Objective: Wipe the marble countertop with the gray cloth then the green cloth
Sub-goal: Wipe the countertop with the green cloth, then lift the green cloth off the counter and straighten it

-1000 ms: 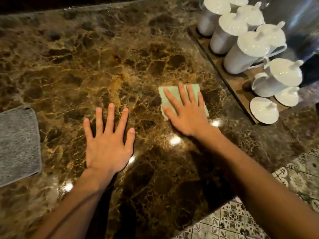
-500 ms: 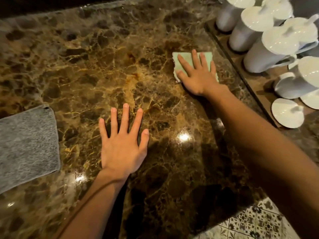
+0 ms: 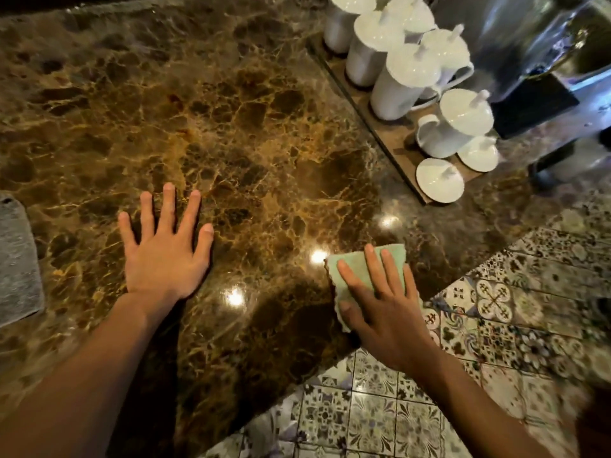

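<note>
The brown marble countertop [image 3: 251,133] fills most of the head view. My right hand [image 3: 383,305] presses flat on the folded green cloth [image 3: 350,269] near the counter's front right edge; much of the cloth lies hidden under my palm. My left hand [image 3: 165,246] rests flat on the bare marble with fingers spread and nothing in it. The gray cloth [image 3: 16,262] lies flat at the far left edge of the view, partly cut off, well apart from my left hand.
A wooden tray [image 3: 393,140] at the back right carries several white lidded mugs [image 3: 403,81] and loose white lids [image 3: 438,180]. A shiny metal appliance [image 3: 535,38] stands behind it. Patterned floor tiles [image 3: 496,302] show beyond the counter's diagonal front edge.
My right hand has pulled the green cloth from the far side near the tray back toward me, down to the counter's front edge. My left hand has stayed flat on the marble.
</note>
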The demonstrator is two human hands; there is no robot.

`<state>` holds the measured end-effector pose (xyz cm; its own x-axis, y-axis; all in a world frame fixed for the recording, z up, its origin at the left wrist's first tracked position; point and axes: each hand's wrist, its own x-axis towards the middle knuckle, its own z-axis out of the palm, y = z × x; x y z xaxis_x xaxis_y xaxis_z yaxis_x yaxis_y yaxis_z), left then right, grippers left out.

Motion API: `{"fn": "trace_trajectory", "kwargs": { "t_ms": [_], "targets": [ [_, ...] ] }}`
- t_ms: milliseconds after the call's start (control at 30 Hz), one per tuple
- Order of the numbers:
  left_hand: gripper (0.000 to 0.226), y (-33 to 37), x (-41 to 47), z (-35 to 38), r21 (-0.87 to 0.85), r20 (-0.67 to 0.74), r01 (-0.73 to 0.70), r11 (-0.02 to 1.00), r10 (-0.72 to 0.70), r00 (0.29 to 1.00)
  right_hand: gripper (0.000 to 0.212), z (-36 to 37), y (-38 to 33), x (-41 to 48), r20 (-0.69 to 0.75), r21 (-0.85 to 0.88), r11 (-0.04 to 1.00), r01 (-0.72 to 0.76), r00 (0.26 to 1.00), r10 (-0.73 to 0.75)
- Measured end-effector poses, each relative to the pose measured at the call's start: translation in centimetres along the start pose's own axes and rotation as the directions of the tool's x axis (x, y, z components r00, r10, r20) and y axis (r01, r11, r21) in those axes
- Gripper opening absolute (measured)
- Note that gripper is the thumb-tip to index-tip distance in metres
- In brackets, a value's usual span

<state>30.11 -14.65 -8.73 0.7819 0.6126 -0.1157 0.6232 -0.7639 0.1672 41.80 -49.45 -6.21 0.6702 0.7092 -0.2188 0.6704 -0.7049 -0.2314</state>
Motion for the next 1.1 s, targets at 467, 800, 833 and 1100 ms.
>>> {"fn": "trace_trajectory", "kwargs": {
  "t_ms": [467,800,833,1100],
  "targets": [
    [0.047,18.4,-5.2,-3.9,-0.361,0.233,-0.251,0.898,0.347,0.908,0.051,-7.0,3.6,3.6,-0.021,0.155,0.975,-0.156,0.987,0.161],
    [0.019,20.2,-5.6,-3.6,-0.7,0.279,0.153,0.698,0.07,0.958,0.003,-8.8,4.2,3.3,-0.041,0.469,0.855,-0.221,0.962,0.271],
    [0.02,20.3,-5.8,-4.1,-0.743,0.295,0.19,0.641,0.06,0.954,0.003,-9.1,4.2,3.0,-0.044,0.518,0.824,-0.23,0.955,0.294],
    [0.019,18.2,-7.4,-8.3,-0.925,0.293,0.276,0.261,0.027,0.956,0.018,-12.6,3.6,2.3,0.021,0.671,0.727,-0.146,0.984,0.178]
  ]
}}
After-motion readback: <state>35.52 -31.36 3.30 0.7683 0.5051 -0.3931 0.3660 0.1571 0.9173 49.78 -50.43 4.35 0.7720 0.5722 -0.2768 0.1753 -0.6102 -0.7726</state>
